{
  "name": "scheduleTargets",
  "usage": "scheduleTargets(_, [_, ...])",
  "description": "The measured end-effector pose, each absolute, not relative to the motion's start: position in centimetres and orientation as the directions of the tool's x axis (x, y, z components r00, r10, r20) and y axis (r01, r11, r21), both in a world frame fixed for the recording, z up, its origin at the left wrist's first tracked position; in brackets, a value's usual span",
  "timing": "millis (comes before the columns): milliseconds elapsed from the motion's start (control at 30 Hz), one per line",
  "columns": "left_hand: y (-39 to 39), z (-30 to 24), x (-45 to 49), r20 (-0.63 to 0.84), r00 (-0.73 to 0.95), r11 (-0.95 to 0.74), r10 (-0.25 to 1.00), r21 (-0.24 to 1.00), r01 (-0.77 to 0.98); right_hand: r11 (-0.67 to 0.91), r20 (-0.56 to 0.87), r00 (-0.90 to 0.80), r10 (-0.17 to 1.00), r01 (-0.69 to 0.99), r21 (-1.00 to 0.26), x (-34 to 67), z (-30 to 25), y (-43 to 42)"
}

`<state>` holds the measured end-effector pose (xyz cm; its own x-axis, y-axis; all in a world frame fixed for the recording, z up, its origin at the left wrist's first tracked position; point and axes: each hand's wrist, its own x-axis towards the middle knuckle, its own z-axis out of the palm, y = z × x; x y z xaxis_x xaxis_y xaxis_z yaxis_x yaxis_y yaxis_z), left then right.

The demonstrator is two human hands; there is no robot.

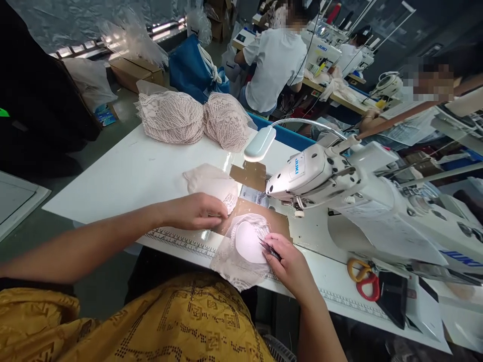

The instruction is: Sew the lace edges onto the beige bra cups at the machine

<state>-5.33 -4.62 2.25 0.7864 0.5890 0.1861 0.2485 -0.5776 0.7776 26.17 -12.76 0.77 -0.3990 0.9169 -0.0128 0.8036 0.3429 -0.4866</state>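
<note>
My right hand [285,256] grips a pair of dark thread snips [270,249], their pointed tips over a pale bra cup [249,244]. Lace fabric surrounds that cup and hangs over the table's front edge. My left hand [204,211] is closed, its fingers curled at the lower edge of a second pale lace cup [211,183]. What those fingers pinch, if anything, is hidden. Just beyond the nearer cup stands the needle end of a white JUKI sewing machine [302,171], under a lit lamp [260,143].
Stacked lace cups [171,118] lie at the back of the white table [113,176]. Brown cardboard [251,173] is taped by the needle. Scissors [364,279] with orange and red handles rest at right, beside a phone [392,296]. Co-workers [273,63] sit beyond.
</note>
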Motion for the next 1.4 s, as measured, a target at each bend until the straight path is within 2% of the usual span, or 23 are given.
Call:
scheduleTargets(100, [-2.9, 1.6, -5.2, 0.232, 0.707, -0.597, 0.668, 0.734, 0.323, 0.357, 0.094, -0.365, 0.926, 0.772, -0.525, 26.2, 1.4, -12.5])
scheduleTargets(200, [-1.2, 0.6, -4.5, 0.247, 0.726, -0.701, 0.642, 0.573, 0.424, 0.381, 0.165, -0.354, 0.920, 0.720, -0.580, 24.8, 2.4, -11.7])
scheduleTargets(300, [-0.3, -0.2, -3.3, 0.156, 0.804, -0.777, 0.574, 0.413, 0.475, 0.389, 0.136, -0.395, 0.908, 0.681, -0.620, 22.8, 3.3, -10.7])
scheduleTargets(400, [-0.1, -0.6, -2.5, 0.134, 0.804, -0.781, 0.579, 0.373, 0.500, 0.365, 0.094, -0.402, 0.911, 0.679, -0.637, 21.3, 3.4, -9.5])
scheduleTargets(500, [0.0, -0.1, -2.5, 0.172, 0.754, -0.743, 0.634, 0.404, 0.533, 0.320, 0.067, -0.365, 0.928, 0.697, -0.641, 20.9, 3.2, -8.5])
scheduleTargets(667, [0.4, 1.5, -3.1, 0.256, 0.686, -0.692, 0.681, 0.530, 0.490, 0.314, 0.061, -0.355, 0.933, 0.718, -0.622, 20.3, 3.4, -7.5])
scheduleTargets(800, [0.5, 1.9, -2.9, 0.306, 0.663, -0.700, 0.683, 0.532, 0.476, 0.308, 0.047, -0.345, 0.937, 0.759, -0.574, 19.1, 3.8, -6.9])
scheduleTargets(1000, [0.3, 1.7, -2.7, 0.326, 0.654, -0.708, 0.682, 0.519, 0.479, 0.291, 0.044, -0.345, 0.938, 0.710, -0.641, 18.0, 3.1, -5.9])
scheduleTargets(1167, [0.1, 1.5, -2.3, 0.347, 0.635, -0.703, 0.690, 0.531, 0.474, 0.301, 0.061, -0.346, 0.936, 0.697, -0.651, 17.3, 2.1, -5.3])
scheduleTargets(1300, [-0.5, 1.9, -2.0, 0.384, 0.608, -0.672, 0.695, 0.648, 0.358, 0.301, 0.055, -0.346, 0.937, 0.716, -0.630, 17.3, 2.0, -5.3])
scheduleTargets(1400, [-1.2, 2.8, -3.0, 0.360, 0.583, -0.615, 0.729, 0.718, 0.325, 0.345, 0.090, -0.360, 0.929, 0.746, -0.570, 19.0, 2.1, -6.3])
